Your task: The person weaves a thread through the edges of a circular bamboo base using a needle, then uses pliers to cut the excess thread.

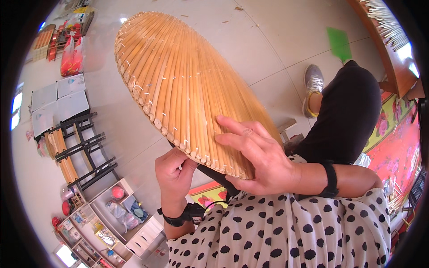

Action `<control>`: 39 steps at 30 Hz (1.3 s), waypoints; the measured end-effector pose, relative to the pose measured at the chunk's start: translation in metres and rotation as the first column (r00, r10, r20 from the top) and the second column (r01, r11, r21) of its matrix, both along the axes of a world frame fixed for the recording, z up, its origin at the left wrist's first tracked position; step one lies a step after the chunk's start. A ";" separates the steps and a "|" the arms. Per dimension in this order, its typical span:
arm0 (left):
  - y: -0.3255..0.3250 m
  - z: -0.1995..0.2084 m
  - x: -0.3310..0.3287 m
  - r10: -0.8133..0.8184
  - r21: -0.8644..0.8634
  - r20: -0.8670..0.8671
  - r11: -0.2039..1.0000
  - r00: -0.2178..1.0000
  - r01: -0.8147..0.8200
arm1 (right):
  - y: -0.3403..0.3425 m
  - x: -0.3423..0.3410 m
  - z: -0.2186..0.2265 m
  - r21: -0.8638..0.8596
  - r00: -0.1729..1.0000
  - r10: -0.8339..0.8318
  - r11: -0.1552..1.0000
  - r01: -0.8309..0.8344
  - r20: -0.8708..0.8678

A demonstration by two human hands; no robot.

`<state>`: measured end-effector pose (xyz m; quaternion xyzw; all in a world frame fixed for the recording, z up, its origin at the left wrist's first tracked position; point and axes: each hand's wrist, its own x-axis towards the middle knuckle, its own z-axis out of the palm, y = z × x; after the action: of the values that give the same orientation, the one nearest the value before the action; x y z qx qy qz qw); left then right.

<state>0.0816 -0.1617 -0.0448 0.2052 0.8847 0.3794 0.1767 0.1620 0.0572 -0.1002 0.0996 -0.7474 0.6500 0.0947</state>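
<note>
A round, flat mat of tan plant stalks [183, 89], laid side by side and stitched with white thread, is held up at a slant in front of me. Its near rim shows the cut stalk ends. My left hand [173, 173] pinches that rim from the lower left, thumb and fingers pressed together; part of the fingers is behind the mat. Across the mat's top face lie the bent fingers of my right hand [268, 163], with the thumb at the near edge, so the rim sits between them. The mat's underside is hidden.
At the upper right a wooden table [377, 42] bears a bundle of thin pale stalks [389, 20]. A green fly swatter [338, 43] lies beyond my knee. Red floral cloth [395, 147] spreads on the right. Shelves [96, 214] and folded black-legged furniture [82, 145] line the left.
</note>
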 end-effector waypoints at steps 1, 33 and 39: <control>-0.003 -0.001 -0.001 -0.016 -0.028 -0.007 0.999 1.000 0.015 | 0.000 0.000 -0.002 0.002 1.000 0.009 1.000 -0.009 0.004; -0.023 -0.018 0.009 0.082 -0.067 -0.227 0.993 0.970 -0.100 | -0.010 -0.003 -0.006 -0.009 0.997 0.075 0.997 -0.075 -0.012; -0.021 -0.017 0.000 -0.027 -0.103 -0.240 0.995 0.970 0.002 | -0.010 -0.004 -0.009 -0.031 0.999 0.043 0.999 -0.044 -0.026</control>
<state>0.0813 -0.1830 -0.0613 0.2468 0.9164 0.3045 0.0809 0.1581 0.0468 -0.1093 0.1228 -0.7335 0.6622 0.0916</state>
